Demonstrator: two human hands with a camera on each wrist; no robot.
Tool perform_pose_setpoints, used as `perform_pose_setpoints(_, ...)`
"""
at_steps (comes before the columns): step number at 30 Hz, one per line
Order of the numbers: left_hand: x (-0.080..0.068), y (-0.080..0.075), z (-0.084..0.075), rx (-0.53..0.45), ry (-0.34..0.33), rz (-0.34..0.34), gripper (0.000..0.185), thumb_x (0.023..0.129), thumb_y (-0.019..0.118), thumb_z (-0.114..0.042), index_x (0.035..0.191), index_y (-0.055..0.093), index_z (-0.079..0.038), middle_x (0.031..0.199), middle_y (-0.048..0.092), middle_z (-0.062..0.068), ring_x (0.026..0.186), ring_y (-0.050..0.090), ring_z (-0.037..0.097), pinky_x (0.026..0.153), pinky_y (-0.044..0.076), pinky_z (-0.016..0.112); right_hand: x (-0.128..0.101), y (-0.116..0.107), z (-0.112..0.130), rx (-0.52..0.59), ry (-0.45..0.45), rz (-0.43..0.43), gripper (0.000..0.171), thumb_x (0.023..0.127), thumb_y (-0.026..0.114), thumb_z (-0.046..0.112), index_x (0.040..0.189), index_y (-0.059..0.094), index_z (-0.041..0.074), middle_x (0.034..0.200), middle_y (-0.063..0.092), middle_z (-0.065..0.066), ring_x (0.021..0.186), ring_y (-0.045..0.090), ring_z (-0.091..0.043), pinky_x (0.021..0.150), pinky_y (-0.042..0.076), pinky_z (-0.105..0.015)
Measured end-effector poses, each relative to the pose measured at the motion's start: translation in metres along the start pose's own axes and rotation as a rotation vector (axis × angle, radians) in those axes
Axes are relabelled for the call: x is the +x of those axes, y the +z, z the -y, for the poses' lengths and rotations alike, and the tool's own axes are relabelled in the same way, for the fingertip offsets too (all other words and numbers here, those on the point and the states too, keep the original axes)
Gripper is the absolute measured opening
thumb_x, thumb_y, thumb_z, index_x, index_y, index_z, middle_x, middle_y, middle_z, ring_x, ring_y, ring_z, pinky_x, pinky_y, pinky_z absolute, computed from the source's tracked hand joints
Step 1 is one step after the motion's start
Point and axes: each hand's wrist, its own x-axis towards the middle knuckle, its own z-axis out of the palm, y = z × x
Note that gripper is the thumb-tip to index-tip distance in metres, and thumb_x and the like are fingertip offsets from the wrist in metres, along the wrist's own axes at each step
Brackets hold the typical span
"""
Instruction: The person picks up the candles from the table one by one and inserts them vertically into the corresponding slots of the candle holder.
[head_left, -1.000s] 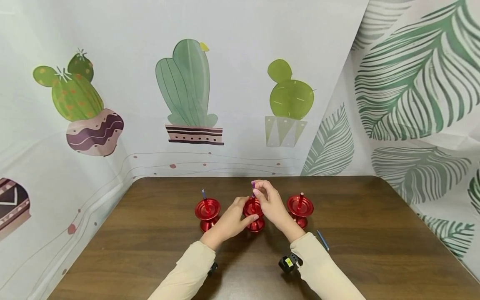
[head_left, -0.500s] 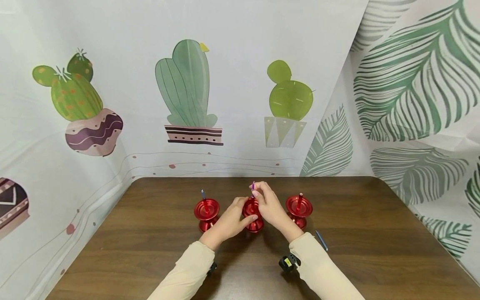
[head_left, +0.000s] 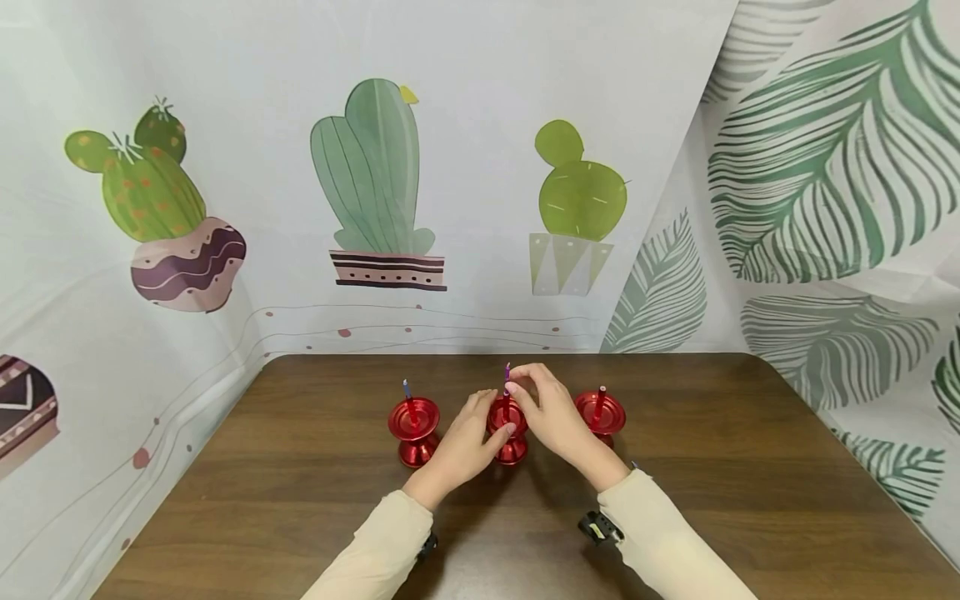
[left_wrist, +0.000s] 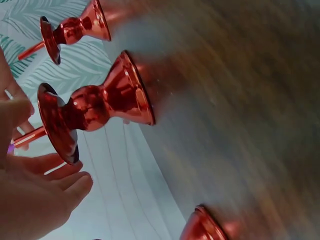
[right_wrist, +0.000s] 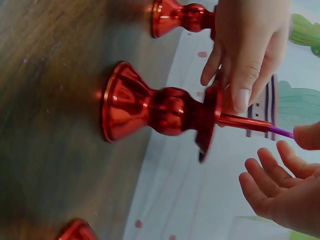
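At 6 o'clock: purple candle [right_wrist: 281, 132] apparently released, likely seated.
Right hand [head_left: 553, 410] shifted toward 3 o'clock, fingers parted; left hand [head_left: 463, 442] held relaxed around red holder [head_left: 512, 452].

Blue thing [head_left: 634, 464] mostly hidden behind right sleeve [head_left: 663, 533] (only a tip pokes out). Right hand [head_left: 557, 417] and wrist cover much of the right holder's [head_left: 611, 414] lower part. Thumb [right_wrist: 307, 136] masks the purple candle's [right_wrist: 280, 131] end in right wrist view; contact too small to tell. Left hand [head_left: 467, 440] partly blocks middle holder [head_left: 513, 447]. Left wrist view: tabletop [left_wrist: 225, 125] blurred, left holder [left_wrist: 202, 227] cut by bottom edge.
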Motion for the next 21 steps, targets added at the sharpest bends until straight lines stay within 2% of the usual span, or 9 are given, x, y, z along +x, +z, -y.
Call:
perform_pose_setpoints(5, -0.002, -0.001, -0.010, -0.012, 0.044, -0.155, 0.051, 0.095, 0.062, -0.023, 0.135, 0.047, 0.004, 0.128, 0.053, 0.017, 0.118, 0.054, 0.028, 0.099, 0.047, 0.041, -0.006, -0.019, 0.003, -0.037, -0.084, -0.002, 0.031, 0.094, 0.063, 0.013, 0.122, 0.059, 0.000, 0.119, 0.062, -0.014, 0.114, 0.058, -0.031, 0.097, 0.046, -0.050)
perform_pose_setpoints(9, -0.003, -0.001, -0.018, -0.005, 0.082, -0.249, 0.043, 0.094, 0.064, -0.021, 0.131, 0.052, -0.001, 0.121, 0.057, 0.011, 0.113, 0.054, 0.023, 0.095, 0.049, 0.038, -0.012, -0.035, 0.001, -0.078, -0.132, -0.035, 0.033, 0.095, 0.061, 0.015, 0.126, 0.059, 0.003, 0.124, 0.062, -0.011, 0.119, 0.056, -0.028, 0.097, 0.045, -0.050)
perform_pose_setpoints(11, -0.003, -0.001, -0.021, 0.007, 0.112, -0.294, 0.041, 0.094, 0.064, -0.020, 0.128, 0.054, -0.002, 0.118, 0.058, 0.009, 0.111, 0.054, 0.021, 0.093, 0.049, 0.037, -0.015, -0.044, -0.002, -0.093, -0.143, -0.065, 0.032, 0.096, 0.060, 0.015, 0.127, 0.060, 0.006, 0.125, 0.063, -0.008, 0.117, 0.058, -0.025, 0.092, 0.049, -0.045)
perform_pose_setpoints(12, -0.003, -0.001, -0.023, 0.011, 0.127, -0.317, 0.040, 0.093, 0.065, -0.020, 0.127, 0.055, -0.003, 0.117, 0.058, 0.008, 0.110, 0.054, 0.021, 0.093, 0.049, 0.036, -0.017, -0.048, -0.003, -0.097, -0.139, -0.080, 0.032, 0.096, 0.060, 0.015, 0.127, 0.060, 0.008, 0.125, 0.063, -0.006, 0.109, 0.061, -0.023, 0.087, 0.051, -0.040)
perform_pose_setpoints(15, -0.003, 0.000, -0.028, 0.029, 0.182, -0.399, 0.037, 0.092, 0.067, -0.018, 0.123, 0.057, -0.002, 0.113, 0.059, 0.008, 0.106, 0.055, 0.020, 0.090, 0.050, 0.035, -0.022, -0.062, -0.009, -0.106, -0.135, -0.129, 0.031, 0.097, 0.059, 0.013, 0.127, 0.061, 0.010, 0.125, 0.063, -0.004, 0.104, 0.062, -0.021, 0.083, 0.049, -0.023)
perform_pose_setpoints(18, -0.003, 0.000, -0.032, 0.049, 0.244, -0.463, 0.035, 0.089, 0.069, -0.015, 0.120, 0.059, -0.002, 0.111, 0.060, 0.008, 0.104, 0.056, 0.020, 0.089, 0.051, 0.034, -0.029, -0.075, -0.017, -0.123, -0.120, -0.166, 0.030, 0.097, 0.059, 0.012, 0.126, 0.061, 0.009, 0.124, 0.064, -0.005, 0.106, 0.062, -0.021, 0.088, 0.041, -0.010)
perform_pose_setpoints(19, -0.003, 0.001, -0.034, 0.058, 0.268, -0.476, 0.034, 0.089, 0.069, -0.015, 0.119, 0.059, -0.002, 0.110, 0.060, 0.008, 0.104, 0.056, 0.020, 0.089, 0.051, 0.034, -0.031, -0.080, -0.020, -0.129, -0.114, -0.177, 0.030, 0.096, 0.058, 0.011, 0.126, 0.062, 0.008, 0.124, 0.064, -0.006, 0.112, 0.060, -0.022, 0.094, 0.037, -0.009)
perform_pose_setpoints(21, -0.002, 0.002, -0.038, 0.076, 0.325, -0.490, 0.034, 0.088, 0.069, -0.014, 0.118, 0.059, -0.002, 0.110, 0.060, 0.009, 0.103, 0.056, 0.021, 0.089, 0.050, 0.033, -0.036, -0.088, -0.027, -0.148, -0.093, -0.191, 0.030, 0.097, 0.059, 0.012, 0.126, 0.061, 0.006, 0.123, 0.064, -0.008, 0.113, 0.059, -0.023, 0.095, 0.033, -0.006)
